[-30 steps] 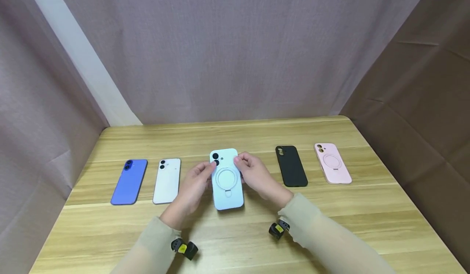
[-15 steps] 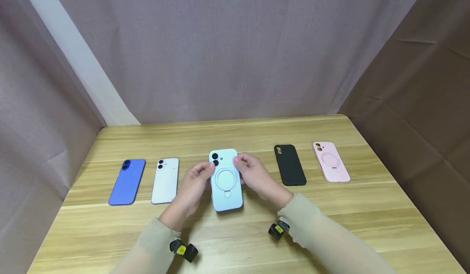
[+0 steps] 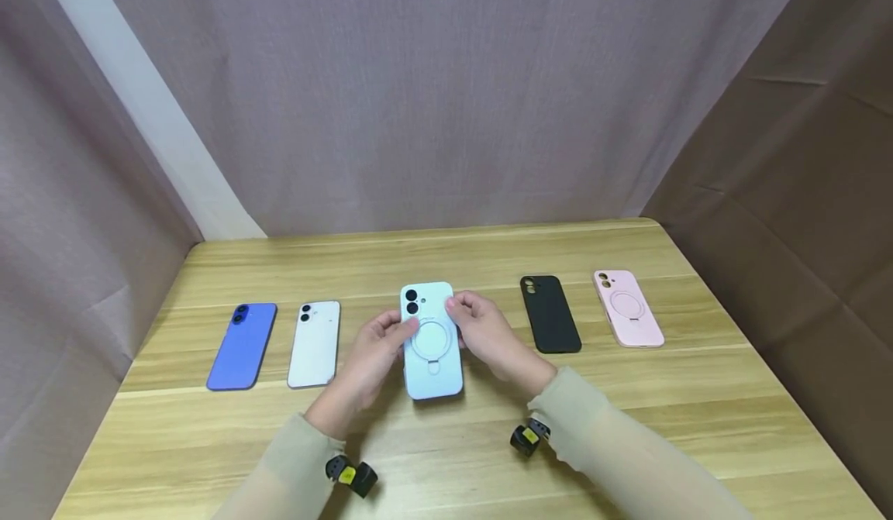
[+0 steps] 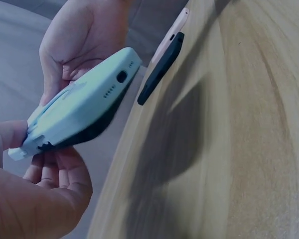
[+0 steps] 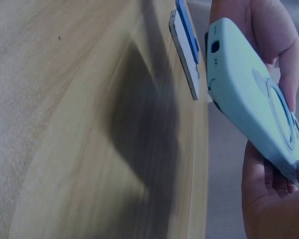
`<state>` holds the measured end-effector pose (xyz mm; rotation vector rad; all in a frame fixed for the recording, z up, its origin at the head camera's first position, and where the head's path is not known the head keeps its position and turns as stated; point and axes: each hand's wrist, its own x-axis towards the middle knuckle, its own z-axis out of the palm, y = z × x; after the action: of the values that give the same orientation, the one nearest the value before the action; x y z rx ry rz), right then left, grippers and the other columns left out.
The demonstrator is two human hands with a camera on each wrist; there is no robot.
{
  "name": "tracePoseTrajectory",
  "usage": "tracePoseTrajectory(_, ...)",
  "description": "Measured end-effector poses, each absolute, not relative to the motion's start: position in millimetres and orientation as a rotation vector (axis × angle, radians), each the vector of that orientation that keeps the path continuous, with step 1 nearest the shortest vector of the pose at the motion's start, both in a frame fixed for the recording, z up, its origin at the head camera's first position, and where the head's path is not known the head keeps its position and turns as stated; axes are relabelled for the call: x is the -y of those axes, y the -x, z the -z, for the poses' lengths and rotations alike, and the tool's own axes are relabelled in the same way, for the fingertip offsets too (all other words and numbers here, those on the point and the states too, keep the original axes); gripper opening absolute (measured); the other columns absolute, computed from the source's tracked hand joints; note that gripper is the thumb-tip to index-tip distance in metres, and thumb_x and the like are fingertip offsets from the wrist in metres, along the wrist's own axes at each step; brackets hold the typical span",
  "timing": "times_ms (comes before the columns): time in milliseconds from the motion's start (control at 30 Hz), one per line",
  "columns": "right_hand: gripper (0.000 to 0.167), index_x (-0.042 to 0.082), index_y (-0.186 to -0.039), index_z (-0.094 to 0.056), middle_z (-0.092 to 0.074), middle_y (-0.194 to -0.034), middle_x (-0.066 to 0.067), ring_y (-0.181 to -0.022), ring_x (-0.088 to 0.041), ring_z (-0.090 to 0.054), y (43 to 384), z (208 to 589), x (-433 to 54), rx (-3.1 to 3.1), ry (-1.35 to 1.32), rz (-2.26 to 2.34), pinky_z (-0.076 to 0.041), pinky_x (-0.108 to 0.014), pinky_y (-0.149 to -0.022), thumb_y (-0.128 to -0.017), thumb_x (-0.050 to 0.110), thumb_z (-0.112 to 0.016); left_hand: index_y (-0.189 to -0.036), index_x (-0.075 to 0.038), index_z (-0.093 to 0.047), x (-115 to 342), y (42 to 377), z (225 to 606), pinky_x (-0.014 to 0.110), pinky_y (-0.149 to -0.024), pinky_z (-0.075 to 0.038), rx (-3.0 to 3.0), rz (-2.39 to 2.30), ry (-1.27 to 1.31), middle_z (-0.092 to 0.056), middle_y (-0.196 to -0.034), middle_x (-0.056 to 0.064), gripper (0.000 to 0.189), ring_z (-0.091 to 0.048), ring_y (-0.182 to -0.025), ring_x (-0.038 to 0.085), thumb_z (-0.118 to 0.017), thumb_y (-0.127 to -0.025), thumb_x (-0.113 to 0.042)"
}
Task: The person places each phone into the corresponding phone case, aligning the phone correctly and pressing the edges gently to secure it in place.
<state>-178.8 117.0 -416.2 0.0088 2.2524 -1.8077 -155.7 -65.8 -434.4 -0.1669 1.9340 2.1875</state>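
Observation:
A mint-green phone case [image 3: 434, 380] with a round ring on its back is held up off the table in the middle of the head view. Dark camera lenses show through its cutout, and a dark phone edge [image 4: 97, 130] sticks out along its underside in the left wrist view. My left hand [image 3: 370, 359] pinches the left side, thumb on the back close to the ring and fingers curled underneath. On the opposite side my right hand [image 3: 490, 338] grips near the upper right corner, its thumb on the back. The phone's screen side is hidden.
To the left on the wooden table [image 3: 446, 473] lie a blue phone [image 3: 244, 347] and a white phone [image 3: 315, 346], backs up. At the right are a black phone case [image 3: 553, 318] and a pink phone case [image 3: 631, 311] with a ring. Curtains surround the table's back and sides.
My left thumb has slid from beside the camera cutout down and inward toward the ring. The right hand keeps its grip, and the case stays in nearly the same place.

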Motion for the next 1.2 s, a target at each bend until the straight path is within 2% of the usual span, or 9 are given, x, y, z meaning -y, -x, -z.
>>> tracePoseTrajectory(133, 0.026, 0.007, -0.112, -0.060, -0.065, -0.091, -0.009, -0.077, -0.019, -0.057, 179, 416, -118, -2.250, -0.015, 1.823, -0.052, -0.035, -0.070, -0.103, 0.027, -0.046, -0.115, 0.000, -0.059, 65, 155, 436, 0.035, -0.086, -0.047, -1.923, -2.172, 0.149, -0.066, -0.100, 0.008, 0.034, -0.060, -0.092, 0.018, -0.061, -0.096, -0.028)
tracePoseTrajectory(500, 0.028, 0.005, -0.112, -0.060, -0.064, -0.092, -0.008, -0.078, -0.018, -0.056, 180, 417, -119, -2.248, 0.011, 1.825, -0.050, -0.030, -0.067, -0.104, 0.027, -0.044, -0.106, -0.001, -0.062, 65, 155, 438, 0.035, -0.077, -0.049, -1.932, -2.195, 0.129, -0.067, -0.087, 0.006, 0.025, -0.061, -0.077, 0.017, -0.061, -0.096, -0.024)
tracePoseTrajectory(667, 0.030, 0.005, -0.113, -0.061, -0.064, -0.095, -0.009, -0.080, -0.018, -0.058, 181, 417, -119, -2.221, 0.023, 1.822, -0.051, -0.030, -0.068, -0.104, 0.028, -0.045, -0.103, 0.000, -0.062, 66, 155, 439, 0.032, -0.073, -0.048, -1.931, -2.208, 0.143, -0.066, -0.082, 0.004, 0.023, -0.059, -0.072, 0.016, -0.061, -0.096, -0.022)
tracePoseTrajectory(867, 0.040, 0.004, -0.123, -0.059, -0.063, -0.100, -0.011, -0.084, -0.021, -0.060, 180, 419, -119, -2.138, 0.039, 1.805, -0.054, -0.035, -0.074, -0.103, 0.036, -0.046, -0.106, 0.003, -0.061, 65, 156, 440, 0.026, -0.069, -0.046, -1.904, -2.273, 0.206, -0.062, -0.084, 0.004, 0.025, -0.055, -0.074, 0.015, -0.060, -0.096, -0.021)
tracePoseTrajectory(1067, 0.041, 0.003, -0.123, -0.058, -0.064, -0.103, -0.012, -0.090, -0.026, -0.063, 174, 419, -122, -2.087, 0.103, 1.744, -0.055, -0.039, -0.078, -0.103, 0.036, -0.045, -0.105, 0.004, -0.061, 67, 157, 438, 0.029, -0.072, -0.046, -1.920, -2.292, 0.218, -0.061, -0.085, 0.004, 0.025, -0.055, -0.075, 0.015, -0.060, -0.097, -0.019)
tracePoseTrajectory(1200, 0.041, 0.004, -0.121, -0.059, -0.064, -0.103, -0.012, -0.092, -0.027, -0.063, 171, 419, -124, -2.082, 0.125, 1.724, -0.055, -0.038, -0.076, -0.102, 0.038, -0.047, -0.106, 0.004, -0.061, 68, 157, 437, 0.030, -0.075, -0.047, -1.919, -2.290, 0.222, -0.062, -0.087, 0.005, 0.024, -0.056, -0.079, 0.016, -0.060, -0.097, -0.019)
